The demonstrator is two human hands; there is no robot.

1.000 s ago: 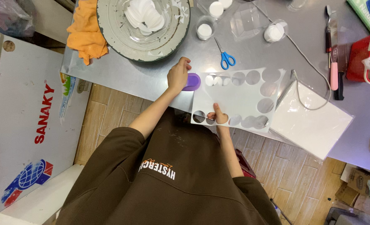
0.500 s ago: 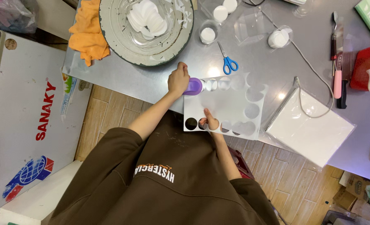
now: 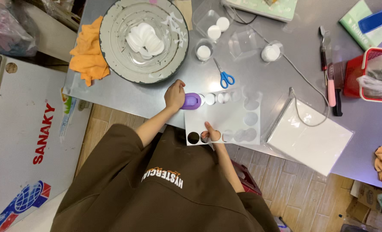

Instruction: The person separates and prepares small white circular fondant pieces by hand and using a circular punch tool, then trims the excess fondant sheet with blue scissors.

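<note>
My left hand (image 3: 174, 95) presses the purple punch (image 3: 192, 101), right hand (image 3: 212, 135) pinning the holed sheet (image 3: 225, 120); loosening could skew the cut.

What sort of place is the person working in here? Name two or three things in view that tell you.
Probably a small craft or home workshop. A grey metal worktable carries a white paper sheet punched with round holes, a purple hole punch under the left hand, blue-handled scissors and a round tray of white paper discs.
</note>
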